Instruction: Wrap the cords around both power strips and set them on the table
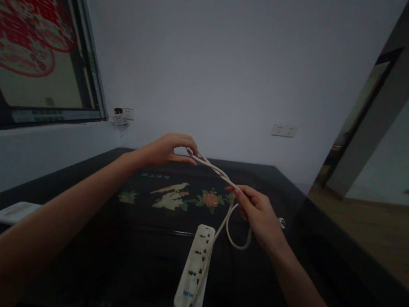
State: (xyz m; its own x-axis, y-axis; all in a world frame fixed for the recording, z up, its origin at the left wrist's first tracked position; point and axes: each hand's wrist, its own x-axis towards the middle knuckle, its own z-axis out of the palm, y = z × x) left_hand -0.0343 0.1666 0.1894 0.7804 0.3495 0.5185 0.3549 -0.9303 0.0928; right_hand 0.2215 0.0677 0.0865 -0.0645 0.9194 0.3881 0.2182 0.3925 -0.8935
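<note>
A white power strip [194, 270] lies on a dark table [140, 264] near its front edge. Its white cord [212, 167] runs up from the strip, doubled over between my two hands. My left hand [168, 150] pinches the folded far end of the cord above the table. My right hand [258, 214] grips the doubled cord lower down, with a loop [235, 238] hanging below the fingers. The plug [282, 223] shows just behind my right hand, on the table.
The dark table top bears a painted bird and flowers [181, 196]. A flat white object [15, 212] lies at the left edge. Wall sockets [284, 130] sit on the far wall, a window [34, 55] at left, and a doorway [360, 117] at right.
</note>
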